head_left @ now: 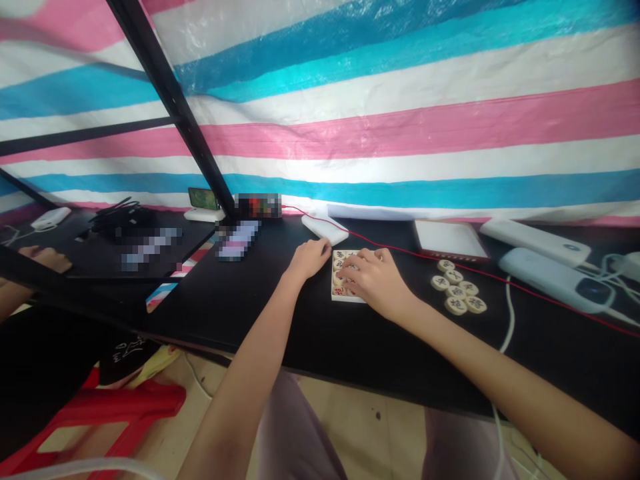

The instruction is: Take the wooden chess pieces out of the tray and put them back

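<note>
Boxed chess pieces (339,291) lie under right hand (374,278), beside left hand (311,258).

Far, I see glossy, wrinkled plastic sheeting (400,120); nearer, a matt tabletop (380,357); right, smooth game pieces (455,291), plastic-looking on my remote feed; near left, a smooth plastic stool (145,401).

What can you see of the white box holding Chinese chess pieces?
The white box is shallow and rectangular, perhaps card or plastic, lying open and flat on the black tabletop. Round pale Chinese chess pieces sit inside, showing dark and, at the near edge, red characters. The right hand covers much of it; the left hand is by its far-left corner, contact unclear.
</note>
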`<state>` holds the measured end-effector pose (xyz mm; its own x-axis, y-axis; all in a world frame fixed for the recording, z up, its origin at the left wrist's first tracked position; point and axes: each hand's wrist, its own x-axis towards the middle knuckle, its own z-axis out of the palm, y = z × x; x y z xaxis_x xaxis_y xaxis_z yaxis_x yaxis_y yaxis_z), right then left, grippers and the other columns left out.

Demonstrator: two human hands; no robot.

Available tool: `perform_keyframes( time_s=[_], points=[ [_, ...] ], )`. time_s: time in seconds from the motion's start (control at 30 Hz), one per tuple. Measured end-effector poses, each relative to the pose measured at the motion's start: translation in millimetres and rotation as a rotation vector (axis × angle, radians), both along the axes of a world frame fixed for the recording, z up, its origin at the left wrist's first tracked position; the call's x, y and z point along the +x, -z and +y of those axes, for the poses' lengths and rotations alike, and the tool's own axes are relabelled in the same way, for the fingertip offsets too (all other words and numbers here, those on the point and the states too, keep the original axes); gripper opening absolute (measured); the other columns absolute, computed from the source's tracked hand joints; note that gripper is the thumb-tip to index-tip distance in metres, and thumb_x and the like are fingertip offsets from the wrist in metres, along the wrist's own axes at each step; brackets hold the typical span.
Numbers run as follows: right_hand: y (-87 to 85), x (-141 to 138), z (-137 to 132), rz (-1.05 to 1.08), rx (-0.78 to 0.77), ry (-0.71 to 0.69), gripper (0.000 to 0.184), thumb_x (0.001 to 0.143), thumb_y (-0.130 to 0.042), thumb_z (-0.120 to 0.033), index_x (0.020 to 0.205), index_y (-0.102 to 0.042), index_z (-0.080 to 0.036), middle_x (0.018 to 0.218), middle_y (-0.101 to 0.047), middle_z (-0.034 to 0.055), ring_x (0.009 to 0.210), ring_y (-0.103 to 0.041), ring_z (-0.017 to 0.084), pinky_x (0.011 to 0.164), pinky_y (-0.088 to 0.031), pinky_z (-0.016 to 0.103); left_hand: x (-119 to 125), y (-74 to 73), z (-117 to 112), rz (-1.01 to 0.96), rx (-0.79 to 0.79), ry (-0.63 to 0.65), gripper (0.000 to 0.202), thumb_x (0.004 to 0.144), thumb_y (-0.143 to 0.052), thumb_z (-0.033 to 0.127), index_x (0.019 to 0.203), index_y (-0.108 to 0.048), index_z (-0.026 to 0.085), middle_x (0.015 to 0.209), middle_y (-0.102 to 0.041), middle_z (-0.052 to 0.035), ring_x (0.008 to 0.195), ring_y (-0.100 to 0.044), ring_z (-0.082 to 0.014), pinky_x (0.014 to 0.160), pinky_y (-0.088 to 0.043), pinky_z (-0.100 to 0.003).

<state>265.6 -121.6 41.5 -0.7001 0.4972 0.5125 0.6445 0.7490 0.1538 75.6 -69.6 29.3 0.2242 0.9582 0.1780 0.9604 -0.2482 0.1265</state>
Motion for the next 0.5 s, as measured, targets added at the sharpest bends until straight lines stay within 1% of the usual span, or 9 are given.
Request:
perform_keyframes(
  time_s=[0.3,0.5],
  points=[
    [-0.5,-2.0,1.6,-0.011,0.016,0.009,0.015,0.088,-0.052,-0.023,0.087,-0.067,-0.022,0.091,-0.066,0.0048,0.085,-0.043,0.02,0.069,-0.019,0.036,0.6,-1.6,-1.3,0.0,-0.015,-0.002,0.026,0.092,-0.035,0.032,0.098,-0.058,0.022,0.089,-0.067,-0.0065,0.081,-0.063,-0.0223,0.071,-0.044,-0.029],
    [3.3,-1.8,4.1,-0.003,0.029,0.005,0.014,0.088,-0.052,-0.023,0.085,-0.066,-0.022,0.089,-0.065,0.0041,0.085,-0.043,0.02,0.068,-0.018,0.037,0.7,-1.0,-1.3,-0.001,-0.006,-0.002,0.025,0.092,-0.035,0.031,0.096,-0.058,0.022,0.088,-0.067,-0.0064,0.081,-0.063,-0.0226,0.069,-0.044,-0.029]
  ],
)
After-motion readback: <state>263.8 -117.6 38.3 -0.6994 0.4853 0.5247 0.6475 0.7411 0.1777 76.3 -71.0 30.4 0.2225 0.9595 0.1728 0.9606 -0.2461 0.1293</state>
